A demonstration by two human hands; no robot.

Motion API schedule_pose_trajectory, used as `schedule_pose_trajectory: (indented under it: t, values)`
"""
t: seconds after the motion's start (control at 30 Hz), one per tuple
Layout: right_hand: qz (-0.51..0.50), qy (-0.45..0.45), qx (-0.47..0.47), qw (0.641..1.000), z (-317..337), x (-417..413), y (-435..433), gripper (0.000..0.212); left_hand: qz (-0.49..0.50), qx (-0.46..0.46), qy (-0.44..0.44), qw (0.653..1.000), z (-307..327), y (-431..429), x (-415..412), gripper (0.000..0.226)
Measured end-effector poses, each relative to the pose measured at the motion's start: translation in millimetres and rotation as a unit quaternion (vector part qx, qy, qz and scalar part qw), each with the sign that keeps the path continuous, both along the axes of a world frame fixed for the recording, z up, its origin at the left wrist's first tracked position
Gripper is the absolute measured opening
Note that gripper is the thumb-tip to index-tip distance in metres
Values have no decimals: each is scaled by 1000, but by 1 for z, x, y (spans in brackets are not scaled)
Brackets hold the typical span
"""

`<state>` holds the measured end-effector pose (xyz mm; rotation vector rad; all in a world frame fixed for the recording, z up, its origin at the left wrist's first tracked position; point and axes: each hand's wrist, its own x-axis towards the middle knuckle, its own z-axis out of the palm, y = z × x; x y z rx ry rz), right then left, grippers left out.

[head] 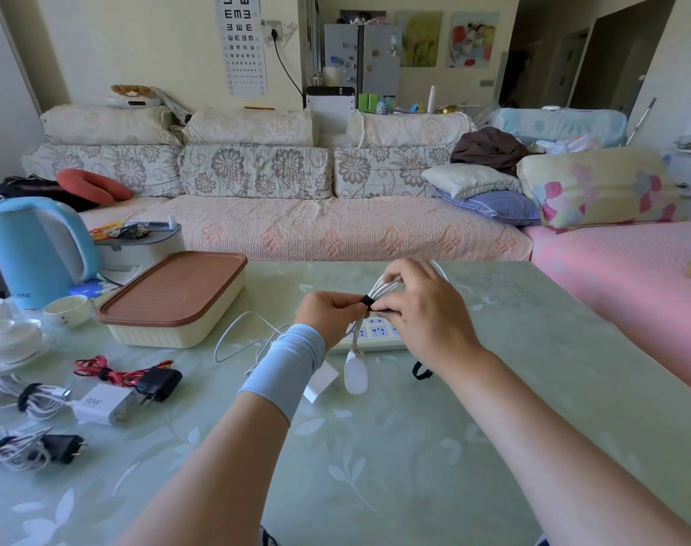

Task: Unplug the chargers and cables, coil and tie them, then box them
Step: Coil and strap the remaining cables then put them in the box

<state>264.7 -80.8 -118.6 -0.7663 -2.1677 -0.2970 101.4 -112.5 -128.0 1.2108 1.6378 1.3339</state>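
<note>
Spotter: Tying is your step right now. Your left hand [332,309] and right hand [418,309] are both curled round the coiled white cable [389,286]. You hold it up just above the power strip [375,337], and your fingertips pinch the black strap [368,300] round the coil's middle.

Checker: Agreed. Its white plug head [355,372] dangles below your left wrist. I'd say your next move is to pull that strap snug and press its end down, keeping the loops squeezed so they don't spring apart.

Spotter: Then lay it with the tied bundles at your far left, by the 90W charger [103,403] and the red cable [99,370].

Checker: You aren't finished coiling, though. A loose white cable [237,336] sprawls left of the strip, and a spare strap [422,372] lies under your right wrist.

Spotter: Your hands hide whether anything remains plugged in. The brown-lidded box [174,297] is closed, so boxing comes later.
</note>
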Motion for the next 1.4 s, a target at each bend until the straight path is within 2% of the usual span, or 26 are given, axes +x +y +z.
schedule_pose_trajectory:
  t: [0.07, 0.17, 0.27, 0.37, 0.5, 0.6, 0.67, 0.73, 0.87, 0.97, 1.07, 1.1, 1.17, 1.23, 1.3, 1.37, 1.4]
  values:
    - [10, -33, 78, 996, 4, -2, 1, 4, 10, 12, 95, 995, 2, -1, 3, 15]
    - [15, -55, 83, 995, -1, -1, 6, 8, -4, 12, 195, 981, 6, -3, 10, 15]
    - [-7, -6, -25, 1000, -7, 4, 8, 14, -35, 9, 242, 970, 7, -7, 13, 15]
    - [-35, 53, -160, 985, -7, 8, 7, 17, -63, 12, 276, 959, 8, -8, 16, 15]
    - [-50, 124, -364, 922, -6, 10, 10, 15, -76, 32, 316, 945, 9, -10, 19, 18]
    - [-75, 165, -444, 877, -5, 10, 14, 18, -86, 50, 330, 939, 8, -11, 21, 15]
    - [-84, 172, -472, 860, -5, 10, 15, 25, -91, 50, 339, 935, 6, -11, 22, 14]
    - [-87, 175, -478, 857, -6, 10, 15, 31, -88, 48, 331, 938, 3, -9, 22, 13]
    - [-72, 224, -496, 836, -6, 10, 14, 17, -94, 73, 295, 948, -1, -8, 22, 26]
    - [-62, 248, -525, 812, -5, 11, 13, 19, -118, 82, 282, 949, -3, -8, 22, 30]
    - [-54, 300, -599, 741, -2, 13, 11, 4, -121, 100, 280, 947, -4, -7, 22, 26]
    - [-57, 303, -621, 721, -1, 14, 11, 11, -124, 101, 276, 948, -4, -7, 24, 24]
    - [-65, 281, -649, 704, 1, 17, 14, 21, -126, 89, 261, 953, -5, -5, 26, 19]
    - [-55, 257, -689, 675, 4, 22, 15, 24, -119, 61, 208, 969, -6, -2, 25, 17]
    - [-29, 283, -720, 633, 0, 29, 22, 43, -99, 26, 114, 988, -5, -1, 22, 19]
    - [-15, 294, -700, 651, -6, 31, 27, 48, -79, -15, -3, 997, -2, -3, 17, 21]
    - [-9, 281, -678, 679, -8, 29, 28, 45, -75, -35, -63, 995, 0, -4, 15, 20]
